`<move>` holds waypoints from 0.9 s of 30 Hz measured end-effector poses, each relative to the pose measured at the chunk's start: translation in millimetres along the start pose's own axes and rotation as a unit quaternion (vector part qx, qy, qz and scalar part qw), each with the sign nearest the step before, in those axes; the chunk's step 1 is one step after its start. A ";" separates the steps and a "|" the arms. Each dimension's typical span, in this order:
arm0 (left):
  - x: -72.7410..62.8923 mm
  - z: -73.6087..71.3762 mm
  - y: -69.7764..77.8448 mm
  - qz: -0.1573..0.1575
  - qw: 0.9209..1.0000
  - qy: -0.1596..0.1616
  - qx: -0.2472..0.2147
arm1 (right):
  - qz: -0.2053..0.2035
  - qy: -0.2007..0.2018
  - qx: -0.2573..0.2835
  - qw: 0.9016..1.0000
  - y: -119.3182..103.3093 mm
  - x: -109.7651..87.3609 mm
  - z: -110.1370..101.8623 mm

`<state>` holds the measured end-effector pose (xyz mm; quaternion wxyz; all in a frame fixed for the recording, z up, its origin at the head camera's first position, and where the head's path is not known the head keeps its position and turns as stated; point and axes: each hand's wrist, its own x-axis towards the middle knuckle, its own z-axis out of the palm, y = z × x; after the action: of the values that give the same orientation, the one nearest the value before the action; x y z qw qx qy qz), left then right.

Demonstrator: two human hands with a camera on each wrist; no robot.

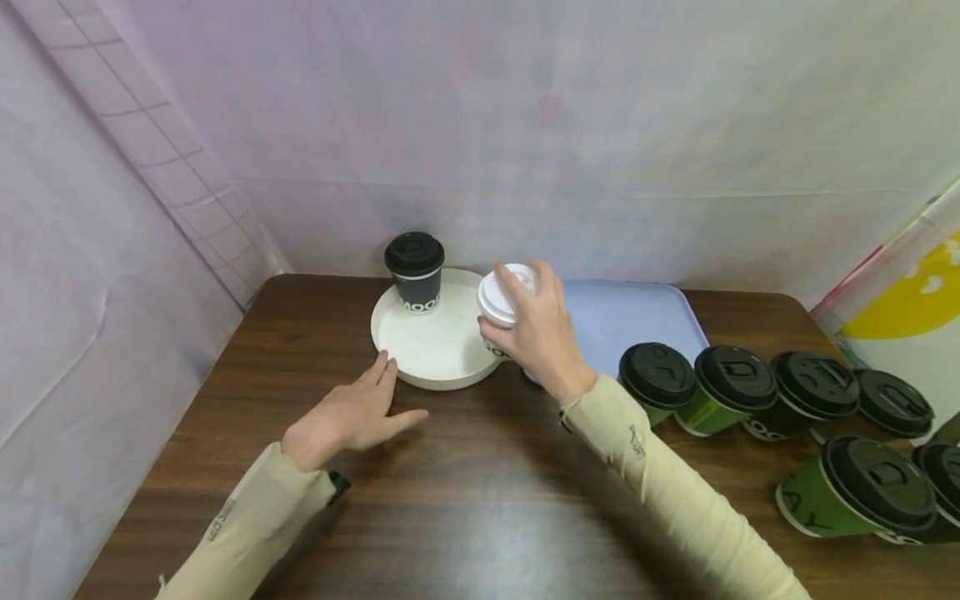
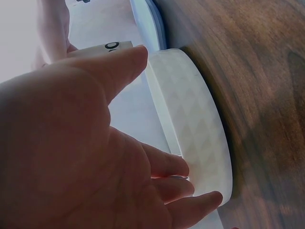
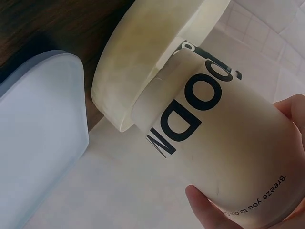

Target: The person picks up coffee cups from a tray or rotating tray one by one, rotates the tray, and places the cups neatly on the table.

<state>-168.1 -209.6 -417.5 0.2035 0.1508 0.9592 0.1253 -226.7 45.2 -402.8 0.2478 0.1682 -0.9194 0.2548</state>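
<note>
A white paper cup with black lettering and a white lid is gripped near its lid by my right hand. It is at the right rim of a round white tray; whether its base touches the tray I cannot tell. At the tray's back left stands a black cup with a black lid. My left hand has its fingers extended, the tips at the tray's front-left rim, and the thumb spread to the side. In the left wrist view those fingers lie against the tray's faceted wall.
A pale blue rectangular tray lies right of the round one, partly behind my right arm. Several green and black lidded cups line the table's right side, with a green cup nearer the front. A pale curtain hangs behind the brown table.
</note>
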 end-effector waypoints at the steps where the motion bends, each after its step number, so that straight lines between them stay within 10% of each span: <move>1: 0.0 0.0 -0.2 0.000 1.000 0.000 0.000 | 0.000 0.001 0.000 1.000 0.3 -0.9 -0.4; 27: -0.5 -2.3 1.3 -0.009 1.000 -0.015 -0.003 | -0.026 0.000 -0.018 0.999 -2.2 -41.2 -18.0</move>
<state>-168.3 -209.0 -414.9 0.2194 0.1430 0.9571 0.1238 -185.3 60.9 -410.8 0.2574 0.1875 -0.9193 0.2312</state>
